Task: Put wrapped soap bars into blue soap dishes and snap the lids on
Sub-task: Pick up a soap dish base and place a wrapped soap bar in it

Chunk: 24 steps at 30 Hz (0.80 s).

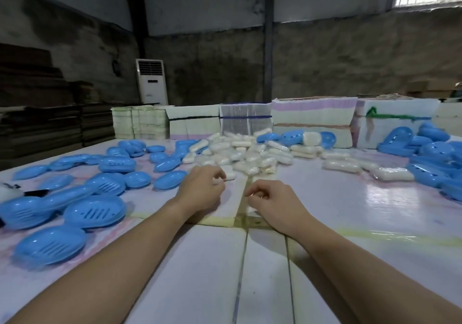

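Resting on the white tabletop (350,211), the left hand (200,188) and right hand (272,203) are loosely curled, seemingly empty. White wrapped soap bars (240,153) and blue plastic soap dishes (95,211) are left unpacked.

Blue soap dishes (447,163) cut off at right edge — left ones (15,213) too.

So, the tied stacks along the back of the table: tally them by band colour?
Black-band stack: 1
Blue-band stack: 1
Brown-band stack: 1
Green-band stack: 1
Total: 4
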Each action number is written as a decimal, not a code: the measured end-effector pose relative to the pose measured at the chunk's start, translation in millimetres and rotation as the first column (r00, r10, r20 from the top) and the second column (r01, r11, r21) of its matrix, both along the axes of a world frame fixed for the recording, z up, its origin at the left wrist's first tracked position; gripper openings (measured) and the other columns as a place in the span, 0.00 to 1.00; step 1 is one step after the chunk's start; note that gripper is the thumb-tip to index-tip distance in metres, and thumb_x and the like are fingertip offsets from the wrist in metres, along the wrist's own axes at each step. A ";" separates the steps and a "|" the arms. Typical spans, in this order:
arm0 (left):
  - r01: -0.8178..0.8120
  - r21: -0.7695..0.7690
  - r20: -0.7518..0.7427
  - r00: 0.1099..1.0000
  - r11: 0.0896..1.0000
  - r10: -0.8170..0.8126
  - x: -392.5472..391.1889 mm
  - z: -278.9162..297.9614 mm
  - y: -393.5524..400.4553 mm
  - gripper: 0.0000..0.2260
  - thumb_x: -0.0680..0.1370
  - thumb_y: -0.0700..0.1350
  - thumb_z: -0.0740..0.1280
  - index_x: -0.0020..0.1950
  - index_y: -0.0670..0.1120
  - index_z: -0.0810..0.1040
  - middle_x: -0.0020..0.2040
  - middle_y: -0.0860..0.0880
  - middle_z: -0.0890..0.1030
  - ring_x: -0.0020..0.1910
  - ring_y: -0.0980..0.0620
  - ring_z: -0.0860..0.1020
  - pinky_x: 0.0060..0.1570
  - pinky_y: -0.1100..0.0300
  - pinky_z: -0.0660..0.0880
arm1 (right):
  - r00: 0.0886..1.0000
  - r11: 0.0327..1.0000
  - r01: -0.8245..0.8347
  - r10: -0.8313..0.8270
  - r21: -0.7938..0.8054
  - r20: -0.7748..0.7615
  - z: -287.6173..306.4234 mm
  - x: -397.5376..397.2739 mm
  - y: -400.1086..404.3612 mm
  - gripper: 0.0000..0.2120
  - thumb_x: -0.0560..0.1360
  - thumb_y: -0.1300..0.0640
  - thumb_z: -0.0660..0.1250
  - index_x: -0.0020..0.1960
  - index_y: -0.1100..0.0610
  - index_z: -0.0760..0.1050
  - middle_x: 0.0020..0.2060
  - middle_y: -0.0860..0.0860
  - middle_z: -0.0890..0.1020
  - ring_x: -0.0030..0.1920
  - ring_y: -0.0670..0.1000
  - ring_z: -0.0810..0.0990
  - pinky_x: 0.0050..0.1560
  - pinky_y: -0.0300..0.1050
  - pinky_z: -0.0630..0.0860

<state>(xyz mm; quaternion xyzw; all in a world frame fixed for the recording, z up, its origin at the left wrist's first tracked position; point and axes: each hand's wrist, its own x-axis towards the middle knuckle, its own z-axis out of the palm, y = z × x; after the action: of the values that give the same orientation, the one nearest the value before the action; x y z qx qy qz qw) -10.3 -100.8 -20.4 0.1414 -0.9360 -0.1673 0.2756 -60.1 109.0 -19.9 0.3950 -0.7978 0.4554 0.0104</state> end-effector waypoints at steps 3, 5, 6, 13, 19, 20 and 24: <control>-0.351 -0.157 0.110 0.923 0.923 0.370 8.5 3.1 -37.7 0.18 0.79 0.51 0.63 0.69 0.52 0.71 0.69 0.47 0.72 0.69 0.43 0.65 0.62 0.45 0.67 | 1.000 1.000 -0.025 0.025 0.013 -0.012 -0.7 -0.8 -0.9 0.08 0.75 0.58 0.66 0.47 0.46 0.82 0.37 0.44 0.81 0.40 0.45 0.80 0.51 0.48 0.79; -0.441 -0.181 0.254 0.842 0.879 0.475 16.9 0.0 -56.3 0.19 0.81 0.51 0.60 0.71 0.49 0.69 0.72 0.44 0.69 0.72 0.40 0.62 0.66 0.42 0.64 | 0.999 0.999 -0.034 0.034 0.028 -0.004 -0.7 -2.0 -0.9 0.09 0.75 0.58 0.66 0.48 0.46 0.82 0.39 0.45 0.82 0.42 0.45 0.81 0.51 0.46 0.80; -0.465 -0.182 0.309 0.809 0.866 0.500 20.1 -2.3 -62.7 0.18 0.81 0.51 0.59 0.70 0.48 0.70 0.72 0.44 0.69 0.73 0.39 0.61 0.67 0.42 0.63 | 0.999 0.998 -0.037 0.038 0.044 -0.011 -0.8 -2.7 -1.0 0.09 0.76 0.58 0.66 0.48 0.45 0.82 0.40 0.45 0.82 0.42 0.44 0.81 0.50 0.44 0.79; -0.464 -0.227 0.171 0.846 0.856 0.504 16.8 4.4 -56.7 0.09 0.82 0.45 0.60 0.57 0.46 0.78 0.60 0.46 0.76 0.62 0.42 0.71 0.58 0.46 0.71 | 0.999 0.998 -0.040 0.039 0.038 0.006 -1.8 -7.3 -2.3 0.08 0.76 0.57 0.67 0.47 0.45 0.81 0.41 0.46 0.83 0.41 0.44 0.81 0.41 0.32 0.75; -0.117 0.037 -0.295 0.948 0.992 0.123 16.7 22.3 -31.2 0.03 0.81 0.46 0.66 0.47 0.49 0.77 0.53 0.51 0.75 0.59 0.46 0.71 0.55 0.56 0.65 | 0.994 0.985 0.043 -0.024 -0.170 0.111 -0.8 -9.6 2.9 0.10 0.74 0.60 0.69 0.43 0.45 0.82 0.36 0.45 0.82 0.39 0.46 0.80 0.40 0.34 0.77; 0.057 0.100 -0.327 0.945 0.993 -0.021 17.3 24.6 -18.6 0.05 0.79 0.45 0.69 0.44 0.52 0.76 0.52 0.53 0.75 0.59 0.48 0.71 0.56 0.57 0.65 | 0.993 0.974 0.082 -0.061 -0.210 0.104 0.4 -11.6 3.6 0.11 0.74 0.60 0.69 0.42 0.45 0.82 0.36 0.45 0.82 0.37 0.44 0.80 0.36 0.31 0.75; 0.478 0.249 -0.098 0.878 0.842 -0.469 20.1 19.0 25.8 0.05 0.74 0.52 0.72 0.40 0.56 0.79 0.54 0.60 0.76 0.57 0.60 0.76 0.61 0.61 0.71 | 0.965 0.910 0.259 -0.230 -0.325 0.124 3.0 -21.1 11.4 0.10 0.74 0.61 0.68 0.42 0.46 0.80 0.40 0.44 0.84 0.44 0.44 0.80 0.47 0.40 0.74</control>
<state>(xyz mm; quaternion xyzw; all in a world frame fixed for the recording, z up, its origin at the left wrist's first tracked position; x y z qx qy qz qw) 9.8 -75.0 -1.5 -0.0611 -0.9060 -0.3564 0.2199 -81.1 120.3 -16.9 0.2651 -0.7505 0.5967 0.1020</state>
